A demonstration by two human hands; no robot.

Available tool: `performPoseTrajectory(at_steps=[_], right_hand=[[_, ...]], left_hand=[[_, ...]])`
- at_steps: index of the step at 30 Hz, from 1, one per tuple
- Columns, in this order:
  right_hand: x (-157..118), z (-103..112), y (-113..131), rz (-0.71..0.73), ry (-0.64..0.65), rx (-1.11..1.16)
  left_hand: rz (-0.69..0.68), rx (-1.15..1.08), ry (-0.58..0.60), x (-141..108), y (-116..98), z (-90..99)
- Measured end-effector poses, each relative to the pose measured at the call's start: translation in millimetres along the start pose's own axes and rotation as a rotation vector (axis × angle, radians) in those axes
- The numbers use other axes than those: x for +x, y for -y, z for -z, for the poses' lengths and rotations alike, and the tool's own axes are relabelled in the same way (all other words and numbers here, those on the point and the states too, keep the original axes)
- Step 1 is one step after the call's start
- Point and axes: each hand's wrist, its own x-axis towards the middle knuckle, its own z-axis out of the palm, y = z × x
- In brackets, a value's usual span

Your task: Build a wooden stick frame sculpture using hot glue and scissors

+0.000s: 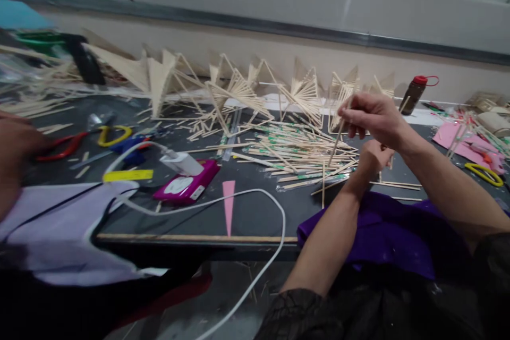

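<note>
My right hand (368, 114) is raised over the stick pile, pinching a thin wooden stick (338, 141) that slants downward. Just below and nearer to me, my left hand (374, 159) has its fingers closed; what they grip is mostly hidden. Beside my hands lies a heap of thin wooden sticks (300, 146), some in clear wrappers with green print. A few loose sticks (394, 186) rest on the dark table right of my left hand. Purple cloth (386, 228) is bunched under my forearms at the table edge.
Fan-shaped stick models (305, 93) line the wall. A red-capped bottle (415, 94) stands at back right, yellow-handled scissors (484, 174) at right. A white cable (274, 207) loops off the edge from a charger on a magenta pack (191, 183). Another person's hand (18, 141) is at left.
</note>
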Motion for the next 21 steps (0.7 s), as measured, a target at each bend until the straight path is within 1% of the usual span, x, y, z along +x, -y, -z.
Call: performPoseTrajectory(at_steps=[2, 5, 7, 10, 12, 15, 18, 21], right_hand=[[-26, 25, -1, -0.027, -0.176, 0.109], [-64, 54, -11, -0.112, -0.396, 0.096], [-82, 67, -24, -0.196, -0.495, 0.026], [-100, 77, -49, -0.265, -0.563, -0.124], [-106, 79, -63, -0.269, -0.561, -0.229], [-111, 79, -75, -0.289, -0.473, -0.377], [-111, 76, -79, -0.307, -0.347, -0.478], [-110, 70, -80, -0.307, -0.255, -0.489]], left_hand=[[0.039, -0.108, 0.015, -1, -2, 3.6], [0.147, -0.333, 0.053, -3, -5, 10.9], [0.174, -0.392, 0.109, -3, -5, 16.5], [0.176, -0.344, 0.148, -2, -3, 21.8], [0.174, -0.278, 0.161, -2, -1, 21.5], [0.17, -0.166, 0.178, -2, 2, 16.5], [0.166, -0.046, 0.185, -4, 1, 11.6], [0.165, 0.034, 0.191, -6, -1, 10.9]])
